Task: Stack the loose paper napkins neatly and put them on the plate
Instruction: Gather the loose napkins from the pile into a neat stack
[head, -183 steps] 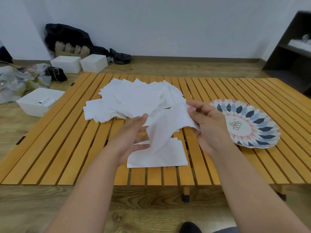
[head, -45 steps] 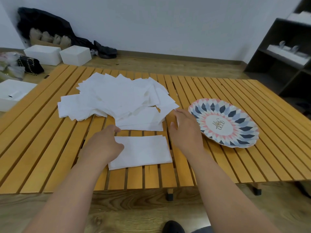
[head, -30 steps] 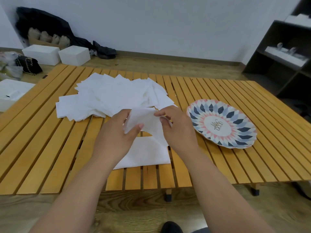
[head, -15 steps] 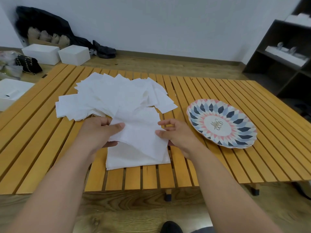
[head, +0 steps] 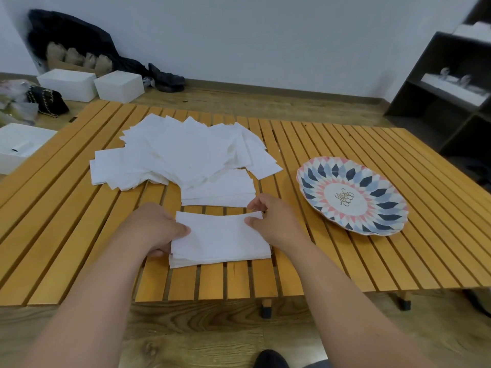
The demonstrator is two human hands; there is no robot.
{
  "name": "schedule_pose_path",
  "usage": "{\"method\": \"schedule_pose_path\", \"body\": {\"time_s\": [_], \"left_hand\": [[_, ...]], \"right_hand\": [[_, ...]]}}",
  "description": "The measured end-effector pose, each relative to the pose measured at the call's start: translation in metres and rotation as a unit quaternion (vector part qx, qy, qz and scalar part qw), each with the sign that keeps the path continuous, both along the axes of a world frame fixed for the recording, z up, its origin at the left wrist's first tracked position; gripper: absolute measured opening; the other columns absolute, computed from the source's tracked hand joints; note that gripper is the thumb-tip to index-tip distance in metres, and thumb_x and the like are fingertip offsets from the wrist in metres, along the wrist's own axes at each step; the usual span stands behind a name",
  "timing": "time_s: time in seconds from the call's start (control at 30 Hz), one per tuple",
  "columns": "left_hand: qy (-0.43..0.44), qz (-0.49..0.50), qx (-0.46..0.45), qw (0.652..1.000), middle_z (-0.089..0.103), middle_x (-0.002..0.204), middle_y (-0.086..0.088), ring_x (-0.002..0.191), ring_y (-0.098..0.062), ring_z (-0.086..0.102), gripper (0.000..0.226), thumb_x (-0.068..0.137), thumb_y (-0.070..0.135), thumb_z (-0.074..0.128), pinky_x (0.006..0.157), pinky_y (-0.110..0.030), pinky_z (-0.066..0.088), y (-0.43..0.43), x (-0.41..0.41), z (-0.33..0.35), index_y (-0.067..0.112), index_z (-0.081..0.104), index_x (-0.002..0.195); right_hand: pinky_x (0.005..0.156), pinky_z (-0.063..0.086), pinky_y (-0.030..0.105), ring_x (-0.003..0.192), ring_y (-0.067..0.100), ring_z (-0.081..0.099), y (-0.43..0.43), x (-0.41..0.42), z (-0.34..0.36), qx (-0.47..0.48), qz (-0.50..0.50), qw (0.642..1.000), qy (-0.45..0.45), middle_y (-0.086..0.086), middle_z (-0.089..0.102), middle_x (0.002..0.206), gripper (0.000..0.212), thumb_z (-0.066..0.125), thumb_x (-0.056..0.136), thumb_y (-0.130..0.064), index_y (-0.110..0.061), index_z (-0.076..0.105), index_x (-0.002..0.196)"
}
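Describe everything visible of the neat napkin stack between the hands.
The small stack of white paper napkins lies flat on the slatted yellow wooden table near its front edge, thin layers showing along its near side. The left hand grips its left edge; the right hand pinches its far right corner.

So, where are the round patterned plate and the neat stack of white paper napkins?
Round patterned plate (head: 305, 181): head view, bare left rim.
Neat stack of white paper napkins (head: 220, 237): head view, middle of top sheet.

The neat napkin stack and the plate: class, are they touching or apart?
Apart. The head view shows bare table slats between the neat stack and the plate.
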State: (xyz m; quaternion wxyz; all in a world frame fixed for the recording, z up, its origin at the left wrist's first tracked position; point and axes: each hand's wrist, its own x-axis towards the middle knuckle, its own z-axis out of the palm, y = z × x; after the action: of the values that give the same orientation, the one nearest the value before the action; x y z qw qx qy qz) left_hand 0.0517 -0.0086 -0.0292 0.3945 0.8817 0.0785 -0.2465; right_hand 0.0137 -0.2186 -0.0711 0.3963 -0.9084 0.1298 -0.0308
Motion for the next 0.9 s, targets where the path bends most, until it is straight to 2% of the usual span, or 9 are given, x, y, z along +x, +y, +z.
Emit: {"method": "schedule_pose_path", "body": {"time_s": [0.13, 0.2, 0.27, 0.33, 0.43, 0.63, 0.77, 0.9], "left_hand": [[0.004, -0.024, 0.044, 0.999, 0.07, 0.073, -0.011, 0.065, -0.02, 0.065, 0.018, 0.086, 0.023, 0.069, 0.06, -0.027, 0.049, 0.001, 0.001, -0.002, 0.008, 0.063, 0.093], [0.01, -0.038, 0.074, 0.996, 0.072, 0.071, -0.012, 0.07, -0.024, 0.069, 0.022, 0.085, 0.028, 0.069, 0.064, -0.029, 0.052, 0.002, 0.002, -0.004, 0.007, 0.064, 0.088], [0.013, -0.048, 0.104, 0.993, 0.074, 0.071, -0.012, 0.076, -0.027, 0.072, 0.028, 0.085, 0.033, 0.067, 0.072, -0.033, 0.055, 0.004, 0.003, -0.005, 0.006, 0.067, 0.083], [0.007, -0.049, 0.123, 0.991, 0.074, 0.07, -0.01, 0.069, -0.024, 0.071, 0.033, 0.086, 0.036, 0.065, 0.075, -0.034, 0.055, 0.004, 0.005, -0.007, 0.004, 0.069, 0.08], [-0.001, -0.045, 0.133, 0.99, 0.073, 0.07, -0.01, 0.059, -0.021, 0.066, 0.036, 0.088, 0.036, 0.063, 0.069, -0.03, 0.053, 0.005, 0.005, -0.009, 0.002, 0.069, 0.08], [-0.015, -0.048, 0.142, 0.989, 0.073, 0.072, -0.011, 0.074, -0.026, 0.073, 0.037, 0.089, 0.039, 0.06, 0.081, -0.039, 0.057, 0.006, 0.006, -0.011, 0.004, 0.067, 0.082], [-0.018, -0.055, 0.145, 0.988, 0.073, 0.075, -0.011, 0.078, -0.027, 0.073, 0.036, 0.091, 0.039, 0.057, 0.083, -0.041, 0.057, 0.006, 0.007, -0.01, 0.005, 0.067, 0.086], [-0.026, -0.062, 0.146, 0.987, 0.073, 0.075, -0.011, 0.079, -0.027, 0.073, 0.035, 0.091, 0.039, 0.057, 0.082, -0.04, 0.057, 0.005, 0.006, -0.011, 0.006, 0.066, 0.086]], "right_hand": [[0.066, 0.037, 0.011, 0.095, 0.005, 0.049, 0.003, 0.0, -0.002, -0.061, 0.017, 0.998, -0.014, -0.01, 0.055, 0.106, 0.018, 0.062, 0.09, -0.022, -0.021, 0.059, 0.107], [0.076, 0.042, 0.018, 0.105, 0.009, 0.049, 0.003, 0.003, -0.003, -0.131, 0.017, 0.99, -0.045, -0.007, 0.055, 0.114, 0.017, 0.058, 0.093, -0.026, -0.022, 0.059, 0.109], [0.09, 0.041, 0.023, 0.117, 0.012, 0.044, 0.003, 0.008, -0.003, -0.206, 0.024, 0.975, -0.075, -0.006, 0.054, 0.121, 0.02, 0.055, 0.094, -0.026, -0.021, 0.06, 0.113], [0.1, 0.038, 0.027, 0.124, 0.013, 0.039, 0.001, 0.013, -0.004, -0.249, 0.039, 0.963, -0.094, -0.005, 0.053, 0.127, 0.024, 0.052, 0.095, -0.021, -0.019, 0.06, 0.118], [0.109, 0.031, 0.032, 0.134, 0.014, 0.032, 0.0, 0.019, -0.006, -0.286, 0.063, 0.952, -0.084, -0.005, 0.047, 0.14, 0.032, 0.047, 0.096, -0.015, -0.018, 0.059, 0.126], [0.109, 0.021, 0.029, 0.143, 0.012, 0.019, 0.001, 0.029, -0.016, -0.291, 0.1, 0.951, -0.038, -0.008, 0.037, 0.15, 0.038, 0.042, 0.095, -0.006, -0.02, 0.057, 0.127], [0.109, 0.026, 0.031, 0.137, 0.016, 0.03, 0.001, 0.03, -0.019, -0.285, 0.1, 0.953, -0.029, -0.006, 0.039, 0.149, 0.043, 0.041, 0.094, -0.002, -0.018, 0.052, 0.132], [0.101, 0.031, 0.03, 0.128, 0.017, 0.039, 0.002, 0.031, -0.021, -0.283, 0.09, 0.954, -0.039, -0.004, 0.05, 0.137, 0.043, 0.04, 0.091, 0.001, -0.017, 0.054, 0.128]]}}
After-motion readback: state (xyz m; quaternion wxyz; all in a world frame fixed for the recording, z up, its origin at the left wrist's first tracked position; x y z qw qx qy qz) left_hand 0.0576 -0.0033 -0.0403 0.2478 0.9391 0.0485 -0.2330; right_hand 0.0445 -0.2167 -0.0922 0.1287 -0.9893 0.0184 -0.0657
